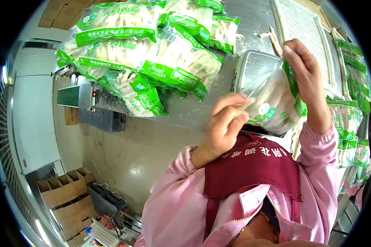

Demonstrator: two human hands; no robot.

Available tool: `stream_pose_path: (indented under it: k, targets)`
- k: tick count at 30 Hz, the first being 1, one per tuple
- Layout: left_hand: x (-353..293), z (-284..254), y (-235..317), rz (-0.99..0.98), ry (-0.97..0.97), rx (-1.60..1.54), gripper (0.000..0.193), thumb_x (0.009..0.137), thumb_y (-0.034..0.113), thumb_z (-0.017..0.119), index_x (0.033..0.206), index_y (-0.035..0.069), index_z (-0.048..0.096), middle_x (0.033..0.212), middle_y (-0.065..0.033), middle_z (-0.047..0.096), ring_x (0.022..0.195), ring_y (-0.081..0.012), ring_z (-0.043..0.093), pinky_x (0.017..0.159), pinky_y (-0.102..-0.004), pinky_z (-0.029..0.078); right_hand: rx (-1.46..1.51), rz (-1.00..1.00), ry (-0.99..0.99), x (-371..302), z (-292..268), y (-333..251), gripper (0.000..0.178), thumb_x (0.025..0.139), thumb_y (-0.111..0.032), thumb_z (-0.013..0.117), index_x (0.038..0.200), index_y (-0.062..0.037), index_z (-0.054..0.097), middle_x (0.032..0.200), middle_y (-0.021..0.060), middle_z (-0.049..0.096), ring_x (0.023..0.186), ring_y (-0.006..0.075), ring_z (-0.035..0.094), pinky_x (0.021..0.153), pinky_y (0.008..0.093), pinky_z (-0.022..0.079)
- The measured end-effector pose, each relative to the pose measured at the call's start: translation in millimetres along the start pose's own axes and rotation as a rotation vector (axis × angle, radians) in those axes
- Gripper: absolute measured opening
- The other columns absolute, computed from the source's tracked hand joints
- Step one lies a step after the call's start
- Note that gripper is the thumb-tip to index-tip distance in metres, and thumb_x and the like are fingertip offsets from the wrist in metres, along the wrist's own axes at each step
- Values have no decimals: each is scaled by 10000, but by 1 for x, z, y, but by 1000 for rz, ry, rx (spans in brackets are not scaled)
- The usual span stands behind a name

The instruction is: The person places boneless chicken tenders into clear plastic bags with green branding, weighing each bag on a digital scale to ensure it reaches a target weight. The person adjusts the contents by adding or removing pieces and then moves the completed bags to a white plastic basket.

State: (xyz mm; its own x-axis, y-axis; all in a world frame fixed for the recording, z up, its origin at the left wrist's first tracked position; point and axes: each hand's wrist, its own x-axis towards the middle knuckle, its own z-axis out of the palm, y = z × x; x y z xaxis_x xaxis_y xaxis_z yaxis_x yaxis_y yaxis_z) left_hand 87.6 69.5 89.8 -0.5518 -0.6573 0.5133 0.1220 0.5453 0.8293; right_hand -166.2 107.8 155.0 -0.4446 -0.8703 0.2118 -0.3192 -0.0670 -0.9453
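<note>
Clear green-printed plastic pouch (pixel 276 103): both hands clamp it, left hand (pixel 224 123) low, right hand (pixel 305 74) pinching top (steadied above scale, probably).

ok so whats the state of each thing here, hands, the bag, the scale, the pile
left hand: closed, pinching the near edge of the held bag
right hand: gripping the held bag's top edge
held bag: clear and green, filled, lifted above the scale
scale: platform bare, nothing resting on it
pile of filled bags: lying flat, overlapping on the steel table
cardboard boxes: flaps open
</note>
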Motion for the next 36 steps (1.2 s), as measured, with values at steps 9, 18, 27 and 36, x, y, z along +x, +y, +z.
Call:
stream_pose_path:
  k: [9, 18, 27, 36]
  targets:
    - [25, -130, -21, 72, 484, 24, 89, 1026, 72, 519, 1060, 5, 566, 1171, -182, 617, 1108, -310, 614, 1037, -450, 462, 680, 11, 3, -9, 145, -21, 96, 1047, -137, 586, 1039, -48, 621, 911, -74, 558, 853, 24, 478, 763, 189, 405]
    - [-11, -153, -118, -321, 606, 491, 218, 1024, 144, 611, 1207, 29, 589, 1213, -117, 591, 1083, -233, 571, 931, -355, 486, 368, 165, 34, -25, 147, 82, 135, 1017, -165, 619, 1018, -35, 655, 904, -1, 659, 848, 86, 596, 812, 272, 509]
    - [19, -112, -42, -39, 632, 994, 511, 954, 244, 718, 1371, 17, 526, 1416, -148, 546, 1222, -340, 558, 1075, -434, 438, -338, 67, 592, -142, -72, 71, 142, 917, -68, 711, 1042, -44, 647, 987, 84, 635, 853, 184, 653, 730, 314, 532]
    - [73, 14, -16, -73, 185, 383, 382, 989, 77, 612, 1339, -24, 495, 1353, -155, 568, 1224, -285, 556, 1061, -409, 424, -1130, 346, 1776, -323, -334, 139, 388, 891, -271, 710, 1186, -40, 609, 1150, 153, 617, 1111, 333, 570, 989, 426, 435]
